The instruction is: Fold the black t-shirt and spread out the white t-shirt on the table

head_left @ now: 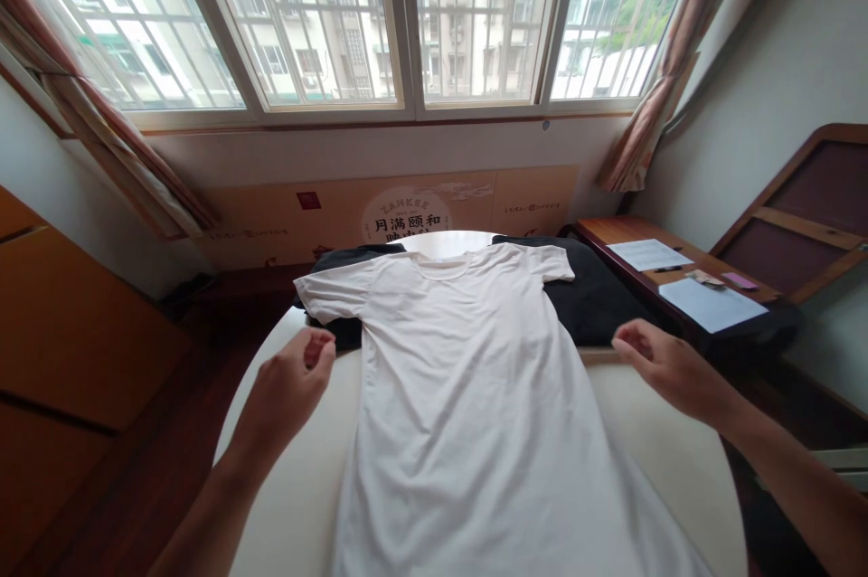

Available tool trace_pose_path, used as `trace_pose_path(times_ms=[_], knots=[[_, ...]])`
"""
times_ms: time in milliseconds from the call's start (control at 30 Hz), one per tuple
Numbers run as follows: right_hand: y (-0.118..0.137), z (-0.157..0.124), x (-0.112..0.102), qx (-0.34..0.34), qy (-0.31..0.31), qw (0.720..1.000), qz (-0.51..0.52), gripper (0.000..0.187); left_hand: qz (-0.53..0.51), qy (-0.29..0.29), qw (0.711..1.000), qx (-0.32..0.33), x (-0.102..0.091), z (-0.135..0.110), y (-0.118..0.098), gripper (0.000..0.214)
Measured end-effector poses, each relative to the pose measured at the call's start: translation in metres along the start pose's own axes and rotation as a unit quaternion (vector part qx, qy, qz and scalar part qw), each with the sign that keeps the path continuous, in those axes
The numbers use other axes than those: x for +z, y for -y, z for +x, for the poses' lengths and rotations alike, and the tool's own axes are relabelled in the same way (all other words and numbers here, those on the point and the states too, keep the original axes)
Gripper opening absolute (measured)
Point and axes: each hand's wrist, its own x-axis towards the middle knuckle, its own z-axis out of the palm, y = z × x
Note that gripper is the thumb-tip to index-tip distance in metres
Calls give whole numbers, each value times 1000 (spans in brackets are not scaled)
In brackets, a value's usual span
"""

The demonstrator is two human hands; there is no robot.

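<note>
Over a smooth, white, round-edged counter (302, 477), I am holding my left hand (297, 371) and right hand (644, 347) partly open, fingers loosely curling, either side of a white, short-sleeved, round-necked fabric shirt (467, 387). The long garment is lying spread across the counter, its soft, thin-looking body creasing diagonally, its sleeves overlapping matte black cloth (589, 297) at the far edge.
</note>
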Motion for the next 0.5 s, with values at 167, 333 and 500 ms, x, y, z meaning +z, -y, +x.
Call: trace_pose_path(times_ms=[167,333,500], knots=[[37,121,47,-70,42,993,-85,57,56,21,972,228,62,98,-33,49],[43,198,94,-51,136,982,-125,68,223,128,952,165,112,149,-22,57],[1,213,85,23,142,971,-188,69,229,89,959,142,137,145,11,67]])
